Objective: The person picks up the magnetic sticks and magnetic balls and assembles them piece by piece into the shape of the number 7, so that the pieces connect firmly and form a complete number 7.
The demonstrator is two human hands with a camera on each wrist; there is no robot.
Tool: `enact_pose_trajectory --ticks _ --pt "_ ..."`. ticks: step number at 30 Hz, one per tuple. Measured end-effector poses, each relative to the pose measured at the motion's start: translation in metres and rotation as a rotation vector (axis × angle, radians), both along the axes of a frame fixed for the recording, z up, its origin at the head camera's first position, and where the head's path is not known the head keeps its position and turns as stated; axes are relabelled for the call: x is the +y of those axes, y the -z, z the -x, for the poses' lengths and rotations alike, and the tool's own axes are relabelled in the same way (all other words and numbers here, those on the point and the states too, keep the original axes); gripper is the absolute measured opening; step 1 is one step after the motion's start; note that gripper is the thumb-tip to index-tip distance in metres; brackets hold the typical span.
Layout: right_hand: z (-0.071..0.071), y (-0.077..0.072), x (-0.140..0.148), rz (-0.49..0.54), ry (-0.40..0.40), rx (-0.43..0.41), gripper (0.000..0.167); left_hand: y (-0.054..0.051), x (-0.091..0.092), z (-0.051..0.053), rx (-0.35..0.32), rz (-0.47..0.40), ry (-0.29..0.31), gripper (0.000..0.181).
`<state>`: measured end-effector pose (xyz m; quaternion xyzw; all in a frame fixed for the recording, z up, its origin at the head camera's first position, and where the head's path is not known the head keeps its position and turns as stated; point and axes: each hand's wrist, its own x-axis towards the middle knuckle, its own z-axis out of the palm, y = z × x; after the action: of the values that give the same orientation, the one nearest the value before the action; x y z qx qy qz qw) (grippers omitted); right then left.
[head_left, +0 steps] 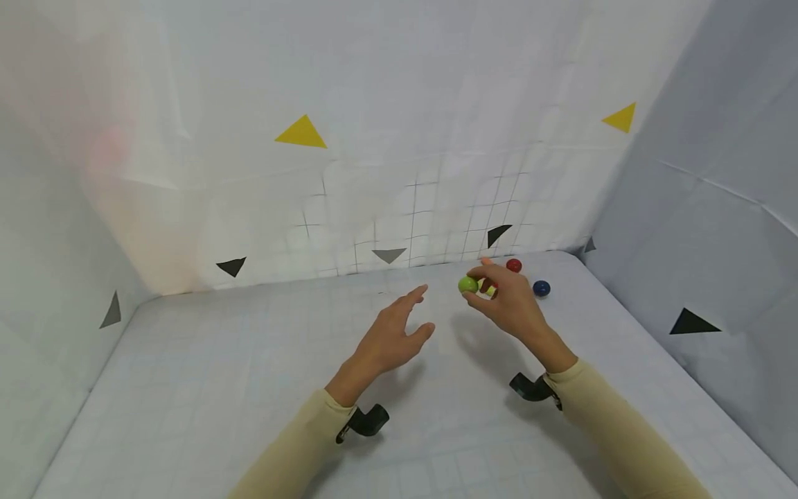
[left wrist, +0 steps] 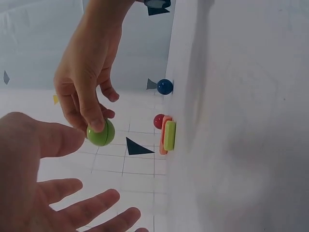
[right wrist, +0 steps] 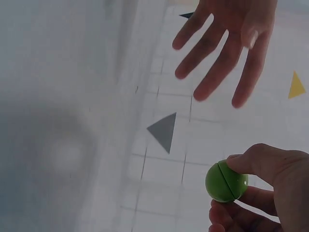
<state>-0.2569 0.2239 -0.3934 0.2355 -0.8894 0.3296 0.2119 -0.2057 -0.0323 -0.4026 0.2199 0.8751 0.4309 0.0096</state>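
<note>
My right hand (head_left: 508, 298) pinches a glossy green ball (head_left: 468, 285) between thumb and fingers, above the table. A dark seam runs round the green ball (right wrist: 227, 181) in the right wrist view. To its left, my left hand (head_left: 389, 336) is raised over the table with fingers spread and nothing in them. In the left wrist view, the left hand (left wrist: 53, 179) is close to the green ball (left wrist: 101, 132), but I cannot tell whether they touch.
Beyond the right hand lie a red ball (head_left: 514, 265), a blue ball (head_left: 541, 288) and a yellow-green block (left wrist: 169, 136) against an orange-red piece (left wrist: 163, 145). White sheeted walls (head_left: 386, 90) with triangle marks border the white table (head_left: 218, 388) at the back and sides.
</note>
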Motion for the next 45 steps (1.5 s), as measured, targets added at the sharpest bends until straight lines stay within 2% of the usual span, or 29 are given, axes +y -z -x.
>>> enact_pose_trajectory --ticks 5,9,17,26,34,45 --pt "-0.005 -0.001 -0.011 0.005 -0.051 0.033 0.030 -0.001 0.002 -0.003 0.005 0.014 -0.006 0.066" --pt "-0.008 -0.003 -0.021 0.004 -0.099 0.080 0.030 -0.003 -0.004 -0.005 0.019 0.017 -0.022 0.066" --pt "-0.020 -0.005 -0.043 0.027 -0.124 -0.012 0.032 -0.005 -0.021 -0.010 0.062 0.029 -0.073 0.066" --pt "-0.020 -0.003 -0.063 0.033 -0.170 -0.030 0.032 0.003 -0.038 -0.019 0.051 0.053 -0.128 0.066" --pt "-0.021 0.000 -0.081 0.065 -0.235 -0.057 0.030 0.006 -0.053 -0.026 0.073 0.061 -0.162 0.068" --pt "-0.020 0.002 -0.101 0.073 -0.302 -0.050 0.028 0.009 -0.068 -0.029 0.085 0.077 -0.201 0.070"
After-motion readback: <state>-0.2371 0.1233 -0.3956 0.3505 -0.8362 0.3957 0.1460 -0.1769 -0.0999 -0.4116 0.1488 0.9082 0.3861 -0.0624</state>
